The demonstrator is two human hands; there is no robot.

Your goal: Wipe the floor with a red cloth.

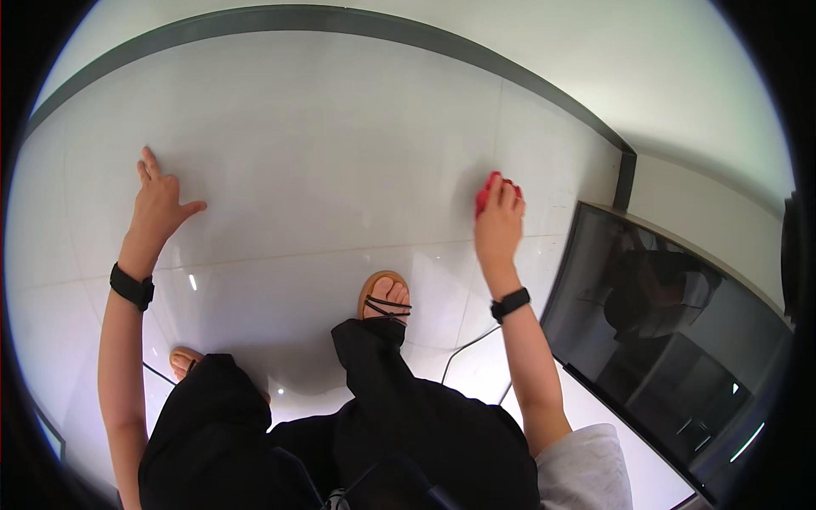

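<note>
My left hand (156,201) is over the glossy white tile floor (319,153) at the left. Its thumb and index finger are spread and nothing is in it; whether the fingertips touch the tile I cannot tell. On the right, my right hand (500,223) is shut on a red cloth-like item (482,203), which shows at the fingers' edges and is partly hidden under them. The item appears to be at floor level. A black band circles each wrist.
A dark grey baseboard (319,19) curves along the far wall. To the right stands a unit with a dark reflective panel (663,331). A thin black cable (456,354) lies between my right leg and that panel. My sandalled feet (386,296) are on the tiles.
</note>
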